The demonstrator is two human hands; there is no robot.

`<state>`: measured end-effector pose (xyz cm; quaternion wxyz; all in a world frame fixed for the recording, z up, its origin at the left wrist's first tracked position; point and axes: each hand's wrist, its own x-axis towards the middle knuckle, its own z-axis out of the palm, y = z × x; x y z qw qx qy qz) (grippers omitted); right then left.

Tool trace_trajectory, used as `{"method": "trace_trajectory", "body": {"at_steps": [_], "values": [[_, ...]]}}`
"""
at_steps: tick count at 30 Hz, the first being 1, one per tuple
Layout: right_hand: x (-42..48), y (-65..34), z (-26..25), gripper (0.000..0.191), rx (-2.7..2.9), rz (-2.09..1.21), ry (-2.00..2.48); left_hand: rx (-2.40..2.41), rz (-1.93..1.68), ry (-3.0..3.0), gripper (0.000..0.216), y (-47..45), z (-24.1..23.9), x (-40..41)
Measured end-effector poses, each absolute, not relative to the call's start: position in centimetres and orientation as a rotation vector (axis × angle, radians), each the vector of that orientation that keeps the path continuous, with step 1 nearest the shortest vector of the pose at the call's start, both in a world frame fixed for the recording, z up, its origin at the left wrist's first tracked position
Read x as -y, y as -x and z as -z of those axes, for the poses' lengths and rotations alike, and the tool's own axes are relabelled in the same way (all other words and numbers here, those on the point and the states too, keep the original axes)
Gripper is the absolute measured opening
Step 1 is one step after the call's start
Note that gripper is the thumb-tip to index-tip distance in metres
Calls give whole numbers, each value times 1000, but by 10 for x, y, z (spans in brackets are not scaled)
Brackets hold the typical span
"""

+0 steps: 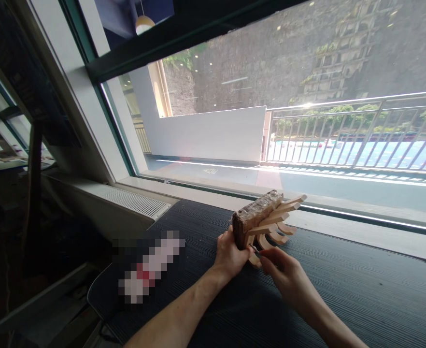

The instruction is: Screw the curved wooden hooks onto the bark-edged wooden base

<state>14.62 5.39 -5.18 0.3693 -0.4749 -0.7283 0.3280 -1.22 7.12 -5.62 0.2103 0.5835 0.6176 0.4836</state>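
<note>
A wooden model (263, 217) with a rough brown block body and several pale curved ribs sticking out to the right stands tilted on the dark ribbed table (361, 290). My left hand (230, 255) is wrapped round the near end of the block. My right hand (283, 270) is closed in a pinch on a small thin dark thing at the model's lower ribs; I cannot make out what it is.
A blurred-out oblong object (149, 270) lies on the table to the left of my hands. A large window (289, 96) runs along the far side, with a sill and a white vent grille (133, 200) below it. Dark furniture stands at the left.
</note>
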Motion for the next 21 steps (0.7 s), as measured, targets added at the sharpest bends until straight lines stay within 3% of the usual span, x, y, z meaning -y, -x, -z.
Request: {"method": "trace_trajectory", "body": {"at_steps": [3,7,9,14,17,21], "values": [[-58,-145,49,36,1746,-1128,1245,-1718,-1343,-1625,38,12,55,-71],[-49,-145,47,26,2034,-487,1277,-1722,-1326,-1639,38,12,54,-70],[-42,-146,47,34,2163,-184,1247,-1723,-1331,-1639,37,12,55,-70],[-38,-153,53,43,2368,145,1057,-1696,-1356,-1612,37,11,55,-70],[-43,-154,57,33,2320,4,995,-1690,-1357,-1604,38,11,56,-71],[-51,-150,51,23,1899,-700,1134,-1679,-1345,-1635,40,12,57,-71]]}}
